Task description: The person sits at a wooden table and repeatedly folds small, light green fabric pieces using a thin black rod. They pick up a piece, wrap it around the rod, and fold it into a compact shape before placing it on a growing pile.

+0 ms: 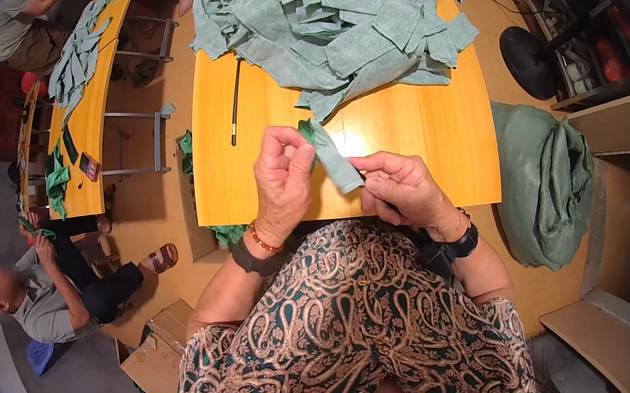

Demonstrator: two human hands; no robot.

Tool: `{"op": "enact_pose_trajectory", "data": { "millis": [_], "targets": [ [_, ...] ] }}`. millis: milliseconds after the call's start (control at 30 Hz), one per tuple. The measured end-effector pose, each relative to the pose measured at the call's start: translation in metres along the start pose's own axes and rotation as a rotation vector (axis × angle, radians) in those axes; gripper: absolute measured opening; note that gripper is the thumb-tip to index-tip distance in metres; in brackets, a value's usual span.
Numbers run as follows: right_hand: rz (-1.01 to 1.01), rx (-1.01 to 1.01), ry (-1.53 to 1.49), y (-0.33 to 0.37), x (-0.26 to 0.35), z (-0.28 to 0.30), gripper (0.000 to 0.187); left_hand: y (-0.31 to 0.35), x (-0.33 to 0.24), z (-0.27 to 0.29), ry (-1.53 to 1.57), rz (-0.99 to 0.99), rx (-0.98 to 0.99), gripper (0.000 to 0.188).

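Observation:
Over the near edge of the yellow table, a short green cloth strip point(338, 165) stretches between my two hands. My left hand point(284, 175) pinches its upper end, where darker green fabric bunches at the fingertips. At the lower end, my right hand point(408, 190) has its fingers closed around a thin dark stick-like thing point(363, 178), mostly hidden by the fingers, and its index fingertip meets the strip's edge. Just beyond lies a big heap of similar green cloth pieces point(356, 28). A slim black rod point(237, 103) rests on the tabletop, left of the heap.
The yellow table point(434, 133) stands before me. A large green sack point(540, 183) sits at its right, near shelving. To the left, another yellow table point(86, 119) carries green strips; a seated person point(56, 286) handles green cloth beside it. A cardboard box point(162, 356) lies lower left.

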State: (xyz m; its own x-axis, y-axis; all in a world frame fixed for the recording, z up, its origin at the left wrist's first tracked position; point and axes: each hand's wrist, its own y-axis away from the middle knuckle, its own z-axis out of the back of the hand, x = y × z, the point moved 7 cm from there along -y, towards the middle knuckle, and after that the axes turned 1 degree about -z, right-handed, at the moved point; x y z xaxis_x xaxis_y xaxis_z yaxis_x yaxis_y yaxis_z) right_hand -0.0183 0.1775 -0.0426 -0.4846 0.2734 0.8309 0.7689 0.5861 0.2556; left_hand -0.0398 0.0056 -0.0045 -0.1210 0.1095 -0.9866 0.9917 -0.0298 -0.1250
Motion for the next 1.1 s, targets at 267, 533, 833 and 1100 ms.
{"op": "enact_pose_trajectory", "data": {
  "millis": [267,533,833,1100],
  "targets": [
    [0.151,-0.068,0.185,-0.015,0.011,-0.020,0.034,0.006,0.018,0.003,0.242,0.101,-0.036,0.016],
    [0.587,-0.131,0.686,0.001,0.037,-0.018,0.034,-0.013,0.010,0.023,0.241,0.093,-0.097,0.022],
    [0.088,-0.070,0.191,0.008,0.018,0.005,0.035,-0.020,0.007,0.016,0.308,0.130,-0.030,0.029],
    [0.062,0.005,0.210,0.001,0.015,0.003,0.035,-0.020,0.002,0.019,0.297,0.087,-0.069,0.036]
  ]
}}
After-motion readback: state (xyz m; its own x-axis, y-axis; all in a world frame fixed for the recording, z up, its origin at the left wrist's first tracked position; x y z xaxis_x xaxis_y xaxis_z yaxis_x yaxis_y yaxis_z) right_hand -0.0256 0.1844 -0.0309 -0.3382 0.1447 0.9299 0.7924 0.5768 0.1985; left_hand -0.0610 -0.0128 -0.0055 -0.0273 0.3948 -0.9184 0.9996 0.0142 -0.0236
